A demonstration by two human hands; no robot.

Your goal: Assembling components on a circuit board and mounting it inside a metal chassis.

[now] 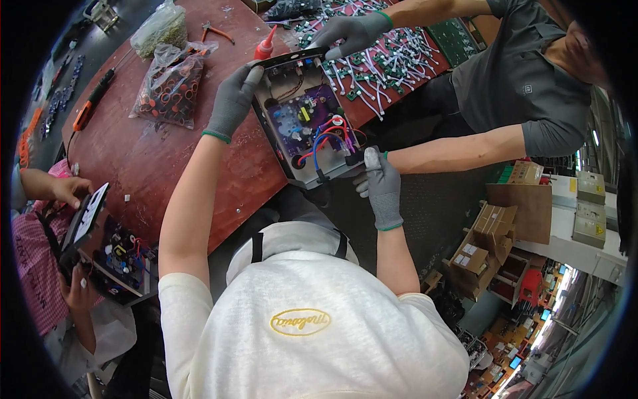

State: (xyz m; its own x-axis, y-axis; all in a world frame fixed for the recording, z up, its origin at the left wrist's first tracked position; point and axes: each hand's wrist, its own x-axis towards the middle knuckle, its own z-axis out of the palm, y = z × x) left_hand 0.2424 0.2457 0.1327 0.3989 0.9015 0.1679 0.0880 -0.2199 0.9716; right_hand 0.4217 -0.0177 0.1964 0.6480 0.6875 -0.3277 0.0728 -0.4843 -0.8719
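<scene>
An open metal case (312,174) is held up at the red table's edge, with a purple circuit board (299,120) and red and blue wires (319,143) inside. My left hand (232,103), in a grey glove, grips its far left corner, thumb on top. Below the near right corner is my gloved right hand (384,193), thumb raised and fingers pointing left, apart from the thumb; nothing shows between them. A co-worker's gloved hand (349,34) holds the far right edge; their other hand is mostly hidden behind my right thumb. A black cable (322,193) hangs from the near side.
On the red table (166,159) lie a bag of orange-and-black parts (169,93), another bag (161,30), a red-tipped bottle (265,46), pliers (216,32) and many small boards with white leads (379,63). At left, another person handles a similar case (119,266). Cardboard boxes (482,253) stand right.
</scene>
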